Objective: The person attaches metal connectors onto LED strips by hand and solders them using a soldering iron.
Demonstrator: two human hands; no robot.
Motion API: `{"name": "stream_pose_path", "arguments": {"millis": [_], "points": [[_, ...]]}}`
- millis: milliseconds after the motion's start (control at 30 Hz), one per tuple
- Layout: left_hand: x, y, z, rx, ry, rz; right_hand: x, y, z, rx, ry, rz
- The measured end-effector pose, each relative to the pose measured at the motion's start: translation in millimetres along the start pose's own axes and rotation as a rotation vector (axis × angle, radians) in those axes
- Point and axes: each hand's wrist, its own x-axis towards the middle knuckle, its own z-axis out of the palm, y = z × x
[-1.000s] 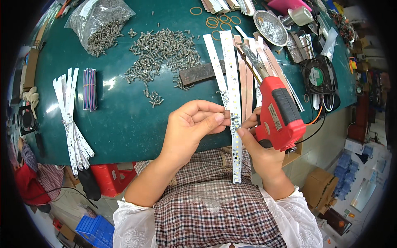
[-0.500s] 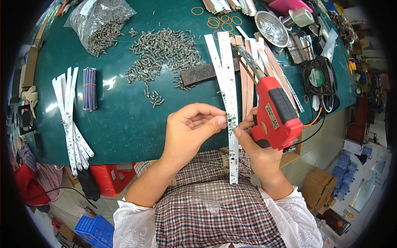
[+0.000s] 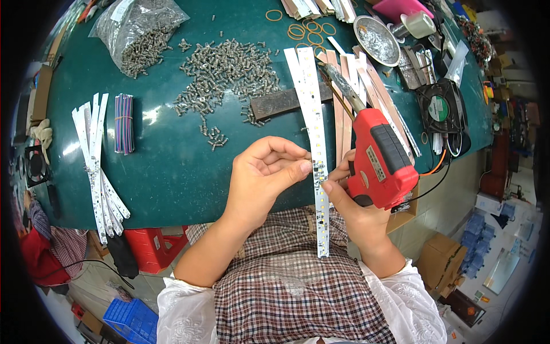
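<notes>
A long white LED strip board (image 3: 322, 229) stands nearly upright in front of me, its lower end over my checked apron and its upper part over the bench. My right hand (image 3: 358, 203) pinches its right edge between thumb and fingers. The same hand also carries a red and black soldering gun (image 3: 382, 160), its tip pointing up and away to the left. At the board's left edge my left hand (image 3: 266, 172) is closed in a pinch; whatever its fingertips hold is too small to name. A second white board (image 3: 297, 71) shows behind the first, spread off to the left.
Small metal connectors (image 3: 223, 74) lie heaped on the green bench, beside a clear bag (image 3: 140, 40) of more. A dark bar (image 3: 281, 104) rests behind the boards. LED boards (image 3: 96, 166) and a wire bundle (image 3: 124, 124) lie left; a fan (image 3: 440, 108) and metal dish (image 3: 375, 39) stand right.
The board has shifted slightly down and left at its top, with the second one fanned closer to it. The soldering gun has moved a little left, and my left fingers have risen slightly.
</notes>
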Motion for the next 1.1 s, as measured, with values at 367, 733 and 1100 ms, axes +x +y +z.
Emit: {"name": "stream_pose_path", "arguments": {"millis": [367,733,1100], "points": [[1.6,1.9,-1.8,-0.028,-0.033,-0.005,1.4,1.0,1.2,0.009,-0.02,-0.07],[0.4,-0.9,-3.8,-0.003,-0.02,0.02,2.0,-3.3,3.5,0.03,-0.019,-0.053],[2.1,3.5,-2.9,-0.011,0.006,-0.016,1.5,9.8,-1.6,-0.151,-0.109,-0.155]]}}
